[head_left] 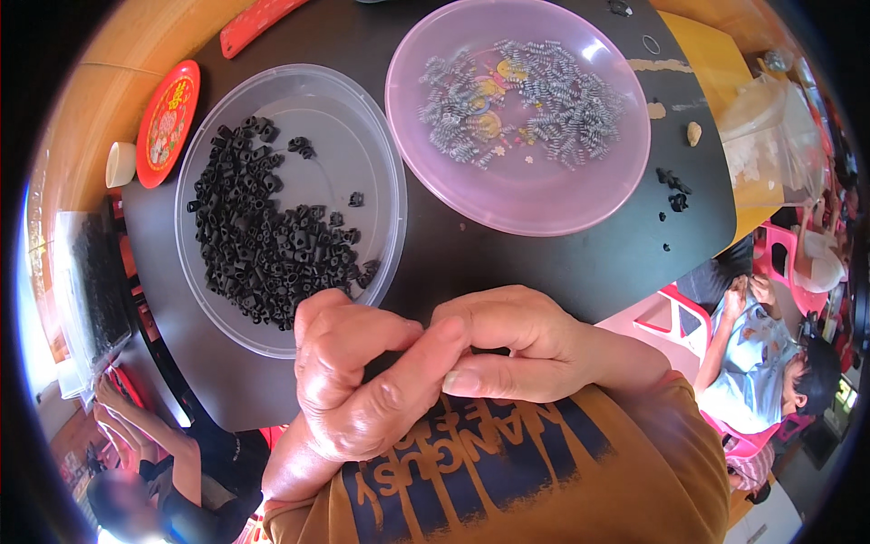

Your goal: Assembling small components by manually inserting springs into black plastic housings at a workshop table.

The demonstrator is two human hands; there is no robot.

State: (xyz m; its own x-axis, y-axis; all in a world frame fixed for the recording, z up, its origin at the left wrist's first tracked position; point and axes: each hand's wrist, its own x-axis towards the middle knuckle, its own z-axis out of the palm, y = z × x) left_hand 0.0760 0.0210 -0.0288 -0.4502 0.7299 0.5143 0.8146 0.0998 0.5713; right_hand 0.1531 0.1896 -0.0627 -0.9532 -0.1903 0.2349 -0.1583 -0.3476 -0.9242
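Both hands meet in front of my chest at the table's near edge. My left hand [362, 385] is closed, thumb and fingers pressed together at the tips. My right hand [526, 343] is closed as well, its fingertips touching those of the left. Whatever they pinch is hidden by the fingers. Just beyond the left hand stands a clear plastic basin [396, 181] with many small black hollow plastic pieces [263, 231] heaped toward its left side. Farther right, a pink translucent basin [535, 204] bears many small metal coil springs [571, 100].
A red round decorated tray [169, 124] and a white cup [120, 164] are at the left. Loose black bits [675, 195] lie on the dark table [453, 258] at right, near a clear plastic bag [770, 136]. Other people sit at lower left [172, 471] and right [757, 344].
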